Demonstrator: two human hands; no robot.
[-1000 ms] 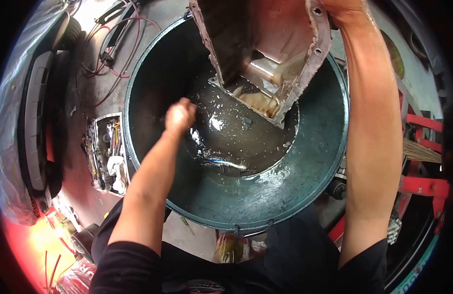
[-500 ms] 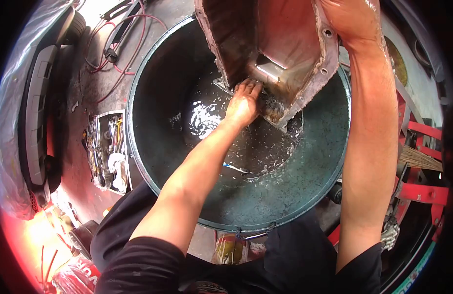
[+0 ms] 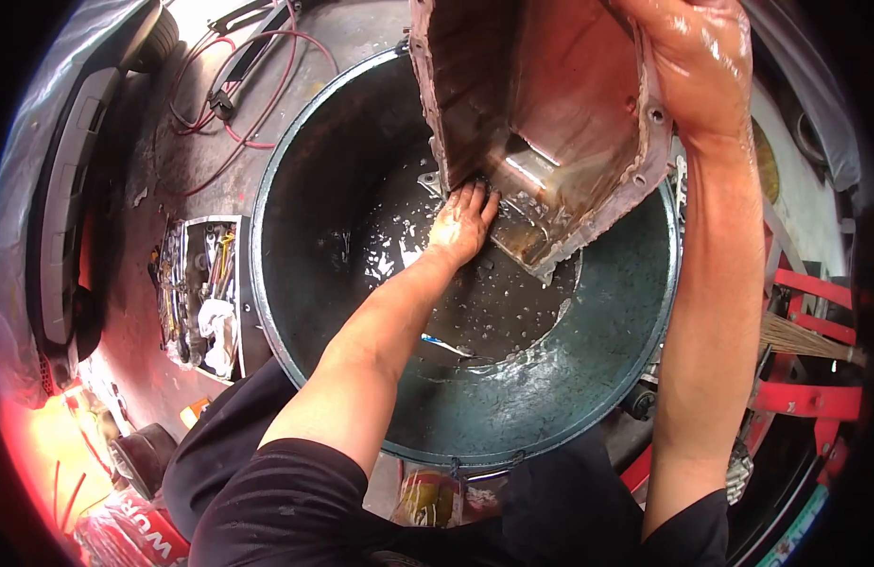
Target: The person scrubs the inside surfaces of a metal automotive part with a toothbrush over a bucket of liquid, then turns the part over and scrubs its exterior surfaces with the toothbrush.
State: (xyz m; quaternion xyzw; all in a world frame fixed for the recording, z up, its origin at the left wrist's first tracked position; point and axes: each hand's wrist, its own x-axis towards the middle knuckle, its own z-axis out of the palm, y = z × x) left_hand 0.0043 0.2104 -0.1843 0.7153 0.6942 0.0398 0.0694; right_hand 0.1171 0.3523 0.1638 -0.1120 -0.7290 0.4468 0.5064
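Note:
A metal oil pan [image 3: 579,104], with bolt holes along its flange, is held tilted over a large round dark-green tub [image 3: 588,359]. My right hand [image 3: 697,66], wet, is closed on the pan's upper right flange. My left hand [image 3: 460,222] reaches into the tub, its fingers stretched out and slightly apart at the pan's lower left edge; the fingertips seem to touch it. Murky liquid [image 3: 503,302] with bubbles covers the tub's bottom. A thin blue-and-white stick-like object [image 3: 444,344] lies in it near my left forearm.
Left of the tub is an open tray of tools [image 3: 200,283] with a white rag. A red hose [image 3: 252,113] coils on the floor beyond. A car bumper [image 3: 68,208] stands far left. Red metal stands [image 3: 810,400] and broom bristles [image 3: 801,335] are at right. A jar [image 3: 427,498] sits below the rim.
The oil pan has shifted slightly right and down in view. My left hand's fingers have straightened at its lower edge, and the splashing liquid has calmed. My right hand keeps its grip.

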